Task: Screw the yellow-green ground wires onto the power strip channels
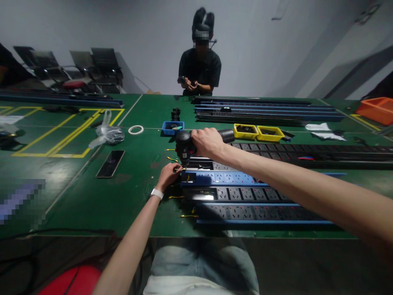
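My right hand (208,141) is wrapped round a black cordless screwdriver (184,147), its bit pointing down. The bit meets the left end of a power strip (215,178) with a blue edge. Pinched at that same end, close to the bit, are the fingers of my left hand (170,174); what they hold is too small to make out. A white band circles the left wrist. Other socket strips lie parallel on both sides, among them a black one (242,194) and a blue-edged one (260,212) nearer me. Short yellow-green wires (175,197) stick out of their left ends.
Beyond the strips stand a blue bin (172,128) and two yellow bins (245,131). A phone (110,164), a plastic bag (110,133) and a white ring (135,130) lie left. Across the table a person (200,69) handles a dark object behind long rails (264,108).
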`<state>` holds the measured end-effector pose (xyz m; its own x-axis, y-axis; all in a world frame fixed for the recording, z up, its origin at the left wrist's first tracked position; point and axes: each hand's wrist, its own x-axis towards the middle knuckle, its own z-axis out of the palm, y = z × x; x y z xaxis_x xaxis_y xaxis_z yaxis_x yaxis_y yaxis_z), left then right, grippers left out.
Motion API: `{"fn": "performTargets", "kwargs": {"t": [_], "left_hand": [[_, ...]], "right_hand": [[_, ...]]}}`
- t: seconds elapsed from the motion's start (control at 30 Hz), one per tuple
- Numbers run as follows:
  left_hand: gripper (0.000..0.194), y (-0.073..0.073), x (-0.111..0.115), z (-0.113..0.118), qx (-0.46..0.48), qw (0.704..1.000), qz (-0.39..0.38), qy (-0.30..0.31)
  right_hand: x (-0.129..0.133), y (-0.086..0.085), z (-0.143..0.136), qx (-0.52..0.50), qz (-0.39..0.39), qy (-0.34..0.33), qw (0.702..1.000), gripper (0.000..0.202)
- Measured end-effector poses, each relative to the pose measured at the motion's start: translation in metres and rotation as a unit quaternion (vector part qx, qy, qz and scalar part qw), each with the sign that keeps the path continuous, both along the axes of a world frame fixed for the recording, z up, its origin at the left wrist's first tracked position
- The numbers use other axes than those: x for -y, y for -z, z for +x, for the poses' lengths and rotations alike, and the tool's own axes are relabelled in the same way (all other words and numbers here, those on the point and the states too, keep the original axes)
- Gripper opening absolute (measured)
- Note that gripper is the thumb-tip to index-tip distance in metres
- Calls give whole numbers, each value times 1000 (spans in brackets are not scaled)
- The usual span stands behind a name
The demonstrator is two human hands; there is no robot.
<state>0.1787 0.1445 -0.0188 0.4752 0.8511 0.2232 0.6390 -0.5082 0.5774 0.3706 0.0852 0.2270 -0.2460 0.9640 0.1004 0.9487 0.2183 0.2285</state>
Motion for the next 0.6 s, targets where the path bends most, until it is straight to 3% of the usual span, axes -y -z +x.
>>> {"fn": "performTargets", "kwargs": {"t": [0.33, 0.6], "left_hand": [[24, 0, 0, -2, -9, 999, 40, 25], [25, 2, -1, -2, -4, 999, 31, 20]], "right_hand": [[-15, -4, -3, -5, -10, 29, 1000, 25], [-7, -3, -2, -9, 4, 24, 1000, 26]]}}
